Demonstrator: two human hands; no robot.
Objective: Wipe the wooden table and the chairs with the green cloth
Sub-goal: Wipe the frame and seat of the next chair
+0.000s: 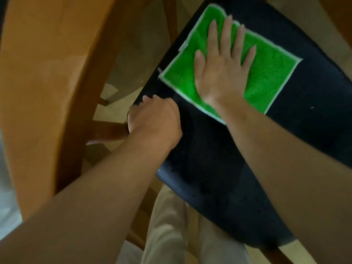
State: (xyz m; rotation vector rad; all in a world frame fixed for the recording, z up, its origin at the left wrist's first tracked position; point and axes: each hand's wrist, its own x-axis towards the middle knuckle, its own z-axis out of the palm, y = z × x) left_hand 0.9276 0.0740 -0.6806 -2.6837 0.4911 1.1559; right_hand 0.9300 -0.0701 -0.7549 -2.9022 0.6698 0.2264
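A green cloth (pixel 270 73) with a white hem lies spread flat on the dark seat of a chair (pixel 219 168). My right hand (pixel 222 67) presses flat on the cloth, fingers spread and pointing away from me. My left hand (pixel 154 119) is curled around the seat's left edge, gripping it. The wooden table (pixel 38 73) fills the left of the view, its rounded edge curving beside the chair.
A wooden table leg (pixel 83 103) runs down between table top and chair. A reddish-brown chair rail (pixel 108 130) juts out left of my left hand. My light trousers (pixel 171 235) stand close below the seat. Tan floor shows beneath.
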